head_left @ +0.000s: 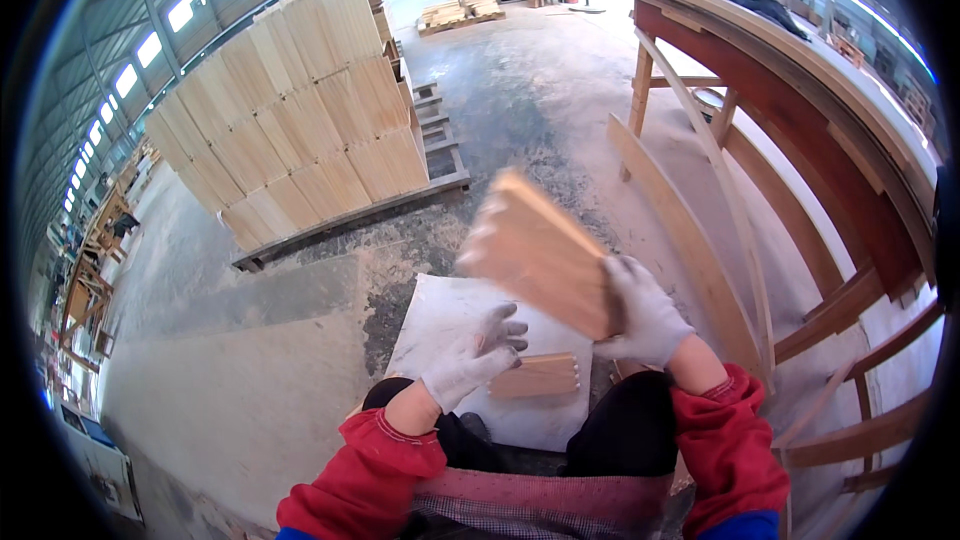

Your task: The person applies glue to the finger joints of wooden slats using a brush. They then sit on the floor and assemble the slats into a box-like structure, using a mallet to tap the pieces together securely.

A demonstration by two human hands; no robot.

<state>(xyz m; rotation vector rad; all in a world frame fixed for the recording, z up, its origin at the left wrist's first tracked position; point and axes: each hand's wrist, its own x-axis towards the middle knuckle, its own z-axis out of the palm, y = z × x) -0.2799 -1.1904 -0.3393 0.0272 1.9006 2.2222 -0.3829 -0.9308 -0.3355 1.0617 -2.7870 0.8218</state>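
My right hand, in a white glove, grips a wooden board by its near right end. The board is tilted up in the air and blurred, with notched finger joints along its left end. My left hand, gloved too, is held apart from that board with its fingers spread and nothing in them. Just right of the left hand, a smaller wooden piece with a notched right end lies on a white sheet between my knees.
Pale wooden boxes are stacked on a pallet ahead to the left. A long wooden workbench runs along the right, with planks leaning against it. More stacked timber stands farther back on the concrete floor.
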